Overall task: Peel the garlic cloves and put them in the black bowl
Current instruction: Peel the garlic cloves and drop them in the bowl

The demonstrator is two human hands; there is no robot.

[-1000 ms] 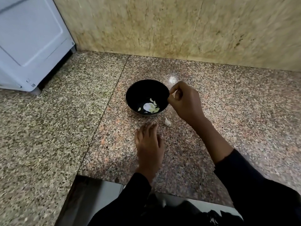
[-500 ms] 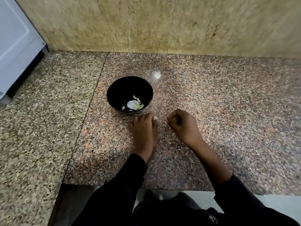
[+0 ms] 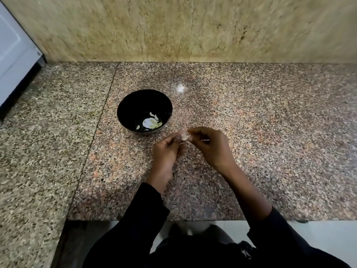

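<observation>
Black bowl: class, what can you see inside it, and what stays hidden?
Inside the black bowl lie a few pale garlic pieces near its bottom. Its near wall hides part of the floor.

I note one clove [image 3: 184,136], pale and still papery-skinned, held above the counter just right of and nearer than the bowl [image 3: 131,105], pinched between fingertips of both hands. The bowl is black, round, upright on the counter. Inside I see several pale peeled cloves [image 3: 154,117] and bits near its nearer right wall.
</observation>
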